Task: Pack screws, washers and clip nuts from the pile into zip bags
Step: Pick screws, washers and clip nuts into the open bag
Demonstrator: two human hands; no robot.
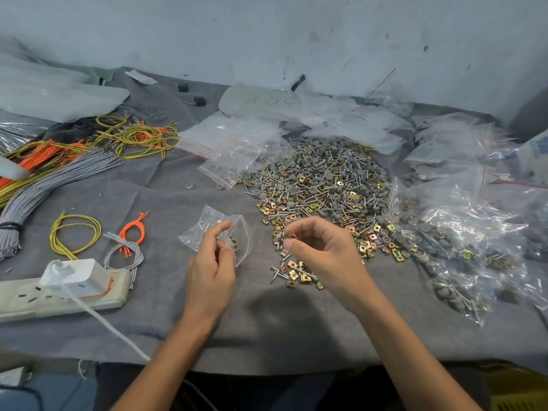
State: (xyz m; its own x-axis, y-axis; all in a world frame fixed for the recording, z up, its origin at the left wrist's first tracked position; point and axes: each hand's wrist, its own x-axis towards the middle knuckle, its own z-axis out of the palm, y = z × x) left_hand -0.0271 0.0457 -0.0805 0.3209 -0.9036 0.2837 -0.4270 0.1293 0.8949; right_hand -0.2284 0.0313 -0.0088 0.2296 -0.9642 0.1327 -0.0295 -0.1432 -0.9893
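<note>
Clear zip bag point(204, 223) pinched in the left hand point(212, 271)'s grip, held beside the pile point(320, 179) for filling; right hand point(323, 256)'s grip pinches brassy clip nuts point(289, 234).

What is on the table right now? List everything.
Pile: one, silver screws, grey washers, gold clip nuts, centre right.
Zip bag: one, clear, red seal, grey washers inside, held left of pile.
Empty bags: stack, clear, behind pile.
Filled bags: several, clear, far right.
Wire bundles: several, yellow, orange, grey, left.
Power strip: one, cream, white charger plugged in, near left.
Cloth: one, grey, covers table.
Left hand: one, fingers pinch zip bag.
Right hand: one, fingers pinch gold clip nut, near pile edge.
</note>
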